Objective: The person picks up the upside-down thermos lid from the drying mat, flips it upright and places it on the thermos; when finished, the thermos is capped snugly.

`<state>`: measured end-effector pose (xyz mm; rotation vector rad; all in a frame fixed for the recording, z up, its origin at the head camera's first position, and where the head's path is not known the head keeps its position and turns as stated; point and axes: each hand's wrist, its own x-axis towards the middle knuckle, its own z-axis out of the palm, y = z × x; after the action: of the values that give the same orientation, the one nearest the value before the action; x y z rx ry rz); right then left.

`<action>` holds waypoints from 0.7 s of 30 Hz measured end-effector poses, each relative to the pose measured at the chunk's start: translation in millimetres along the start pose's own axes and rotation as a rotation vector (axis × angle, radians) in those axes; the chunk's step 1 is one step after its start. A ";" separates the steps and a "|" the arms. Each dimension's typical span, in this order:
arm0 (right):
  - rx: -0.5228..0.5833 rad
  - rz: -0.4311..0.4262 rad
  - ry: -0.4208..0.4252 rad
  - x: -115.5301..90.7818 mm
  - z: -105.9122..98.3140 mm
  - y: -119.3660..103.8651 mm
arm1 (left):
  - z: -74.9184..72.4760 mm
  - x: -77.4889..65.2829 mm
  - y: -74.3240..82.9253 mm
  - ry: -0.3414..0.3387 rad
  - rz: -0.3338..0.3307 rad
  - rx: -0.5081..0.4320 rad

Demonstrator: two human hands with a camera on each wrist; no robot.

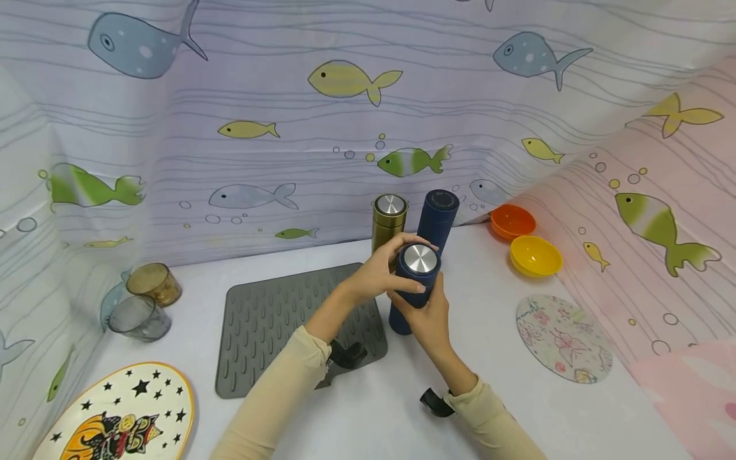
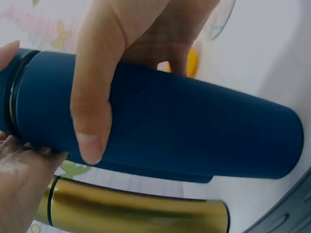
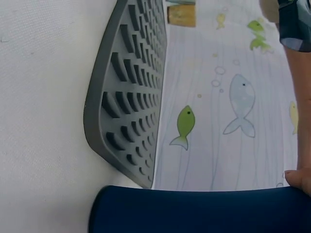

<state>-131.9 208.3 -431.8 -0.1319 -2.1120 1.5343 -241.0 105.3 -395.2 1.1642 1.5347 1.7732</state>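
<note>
A dark blue thermos flask [image 1: 400, 321] with a shiny silver lid top [image 1: 420, 258] is between both hands, upright in the head view. My left hand [image 1: 379, 273] holds it around the lid, thumb on the near side and fingers behind. Lower down, my right hand [image 1: 429, 318] grips the body; its thumb [image 2: 91, 111] lies across the blue side in the left wrist view. The flask's base is close over the white table. Just behind stand a gold flask [image 1: 385, 234] and a second, dark-topped blue flask [image 1: 437, 222]. The right wrist view shows only part of the held flask [image 3: 194, 211].
To the left lies a grey ridged mat [image 1: 287, 326]. Farther left are an amber glass [image 1: 167, 286], a grey glass [image 1: 152, 326] and an oval plate [image 1: 163, 383]. At right sit an orange bowl [image 1: 513, 223], a yellow bowl [image 1: 536, 259] and a flowered round mat [image 1: 563, 338]. Fish-print curtains enclose the table.
</note>
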 end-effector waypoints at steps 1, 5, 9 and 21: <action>-0.001 0.003 0.001 -0.1 -0.2 -0.3 | -0.2 -0.2 1.0 -0.004 -0.012 0.015; -0.008 0.005 -0.004 0.4 -0.9 -1.1 | 8.1 -2.5 2.1 0.109 -0.030 0.212; -0.019 0.018 -0.005 1.4 0.1 2.7 | 14.2 -3.7 -2.7 0.216 0.031 0.331; 0.010 0.005 -0.016 5.9 3.1 40.3 | 9.7 -2.8 -1.5 0.167 -0.030 0.310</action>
<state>-147.2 222.1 -467.1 -0.1222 -2.1176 1.5540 -231.5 108.4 -397.4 1.1480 1.9698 1.6893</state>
